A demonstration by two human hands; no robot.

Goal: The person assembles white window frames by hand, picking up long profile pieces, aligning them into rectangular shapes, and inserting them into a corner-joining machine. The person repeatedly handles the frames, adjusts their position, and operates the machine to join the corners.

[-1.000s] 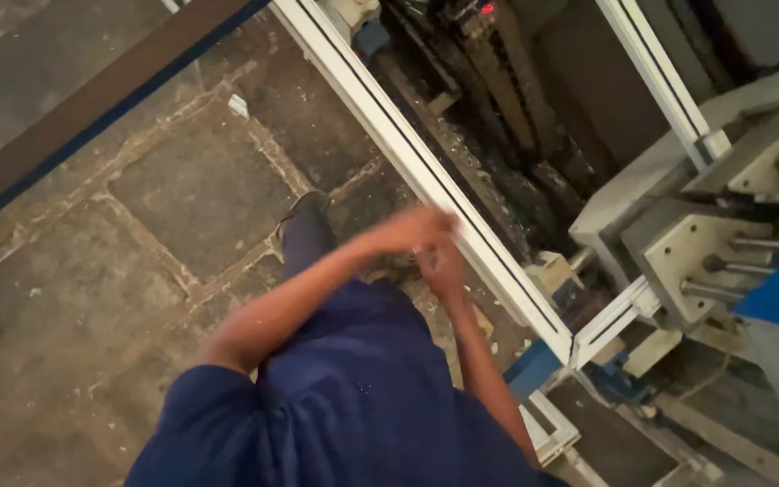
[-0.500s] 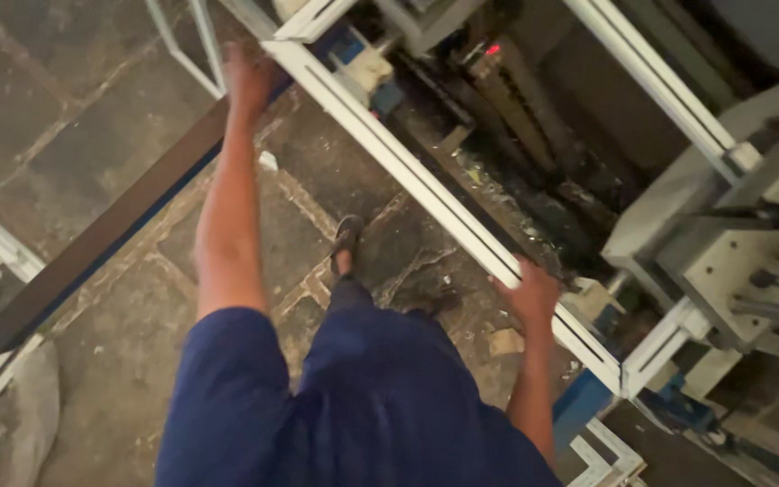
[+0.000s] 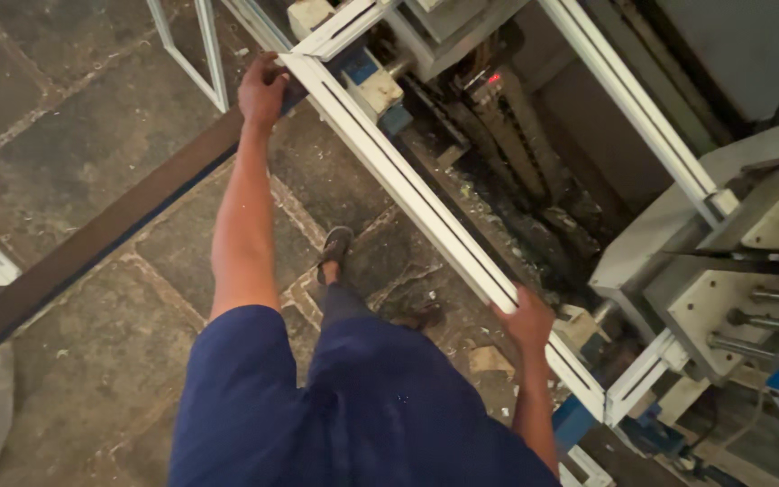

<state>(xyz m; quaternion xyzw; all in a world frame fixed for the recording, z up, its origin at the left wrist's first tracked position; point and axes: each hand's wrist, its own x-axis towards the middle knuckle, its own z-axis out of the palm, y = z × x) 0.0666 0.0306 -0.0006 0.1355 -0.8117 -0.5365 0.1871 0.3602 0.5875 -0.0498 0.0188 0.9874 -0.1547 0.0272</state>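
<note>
No pkgs, labels, signs or screens in view, just a small red indicator light (image 3: 495,78) on the machine.

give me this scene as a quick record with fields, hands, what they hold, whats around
left hand: grips the far corner of the white frame
right hand: grips the long white bar of the same frame, nearer its other corner
frame: white profile, long side running diagonally, lying on the machine
machine: grey metal blocks with rods at the right, dark debris-strewn bed under the frame
floor: stone slabs, dusty
other: dark beam crossing the floor; a second white frame standing at top left
</note>
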